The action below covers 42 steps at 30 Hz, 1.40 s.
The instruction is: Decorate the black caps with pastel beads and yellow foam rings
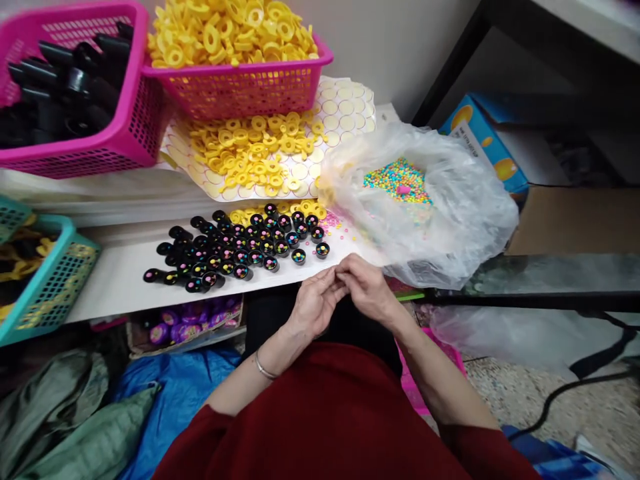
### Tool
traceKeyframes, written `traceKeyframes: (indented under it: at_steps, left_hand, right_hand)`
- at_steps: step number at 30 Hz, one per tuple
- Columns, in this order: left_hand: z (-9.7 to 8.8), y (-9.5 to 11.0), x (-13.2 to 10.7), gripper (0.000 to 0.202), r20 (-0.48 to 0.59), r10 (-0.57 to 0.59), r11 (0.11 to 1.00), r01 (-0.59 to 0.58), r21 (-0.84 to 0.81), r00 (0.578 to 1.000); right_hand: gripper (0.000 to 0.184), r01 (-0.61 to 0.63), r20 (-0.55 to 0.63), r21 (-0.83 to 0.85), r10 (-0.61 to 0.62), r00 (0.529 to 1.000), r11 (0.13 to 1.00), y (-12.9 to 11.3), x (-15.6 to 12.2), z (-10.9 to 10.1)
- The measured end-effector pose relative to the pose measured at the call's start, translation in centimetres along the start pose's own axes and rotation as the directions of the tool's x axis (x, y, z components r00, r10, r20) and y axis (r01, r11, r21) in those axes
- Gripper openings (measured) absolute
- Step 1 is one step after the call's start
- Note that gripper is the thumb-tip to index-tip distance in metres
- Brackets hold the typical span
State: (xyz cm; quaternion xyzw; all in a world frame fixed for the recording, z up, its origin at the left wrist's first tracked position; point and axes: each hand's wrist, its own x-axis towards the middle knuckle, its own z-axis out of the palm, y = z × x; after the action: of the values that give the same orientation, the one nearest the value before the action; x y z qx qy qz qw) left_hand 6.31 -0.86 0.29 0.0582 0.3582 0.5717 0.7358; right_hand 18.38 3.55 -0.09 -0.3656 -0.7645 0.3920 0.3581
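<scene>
Looking over the desk (120, 267), we find the black tubes (242, 272) beyond and to the left of both hands, their long axes about upright. The left grip (314, 303) is nearer to them; the right grip (367, 287) is nearer to the clear plastic bag (465, 200) of coloured beads (397, 181). Both meet at the fingertips, but what they clamp, if anything, we cannot tell. We count one bag, two pink baskets (143, 123), over thirty tubes; yellow rings (235, 30) are too many.

Black cylinders (241, 257): glossy plastic; bag (467, 200): filmy plastic.
</scene>
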Motion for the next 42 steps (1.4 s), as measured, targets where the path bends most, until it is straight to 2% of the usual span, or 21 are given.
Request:
traceKeyframes:
  at_steps: [3,6,9,11,17,21,27,31,35,42]
  left_hand:
    - [-0.8,0.0,-0.2,0.007,-0.038,-0.018,0.999,0.017,-0.03,0.999]
    - [-1.7,0.0,-0.4,0.007,-0.09,-0.052,0.997,0.046,-0.067,0.995]
    - [-2.3,0.0,-0.6,0.011,-0.073,-0.095,0.994,0.091,-0.062,0.993]
    - [-2.7,-0.1,-0.9,0.008,-0.073,-0.109,0.994,0.107,-0.03,0.991]
    - [-3.7,-0.3,-1.6,0.01,-0.14,-0.094,0.994,0.099,0.035,0.986]
    - [-4.6,0.0,-2.0,0.014,-0.117,-0.068,0.997,0.071,0.025,0.991]
    - [-6.0,0.4,-2.4,0.017,-0.162,-0.035,0.999,0.036,-0.002,0.986]
    - [-6.9,0.8,-2.2,0.016,-0.209,-0.006,1.0,0.01,0.018,0.978]
    - [-7.4,1.0,-2.1,0.016,-0.247,0.044,0.997,-0.028,0.066,0.968]
    - [-7.5,0.6,-2.4,0.009,-0.23,0.247,0.952,-0.191,0.24,0.941]
  right_hand:
    - [0.019,0.098,0.057,-0.17,-0.09,0.994,0.981,-0.6,-1.7,1.1]
    - [0.02,0.116,0.022,-0.066,-0.114,0.993,0.991,-0.5,-2.3,1.6]
    - [0.014,0.035,-0.044,0.114,-0.03,0.999,0.993,-0.5,-2.6,1.6]
    - [0.01,-0.03,-0.036,0.165,0.036,0.999,0.986,-0.6,-2.8,1.5]
    - [0.015,-0.072,0.093,0.135,0.06,0.994,0.988,-0.7,-3.1,2.3]
    - [0.021,-0.114,0.104,0.214,0.093,0.99,0.97,-1.0,-2.8,3.3]
    - [0.018,-0.066,0.091,0.177,0.05,0.995,0.982,-1.2,-2.7,5.3]
    - [0.018,-0.005,0.055,0.092,0.0,0.998,0.996,-0.9,-2.9,6.8]
    - [0.018,0.059,0.076,-0.108,-0.051,0.996,0.992,-0.9,-3.0,7.7]
    - [0.022,0.016,0.128,-0.374,0.034,0.991,0.927,-1.2,-2.9,7.8]
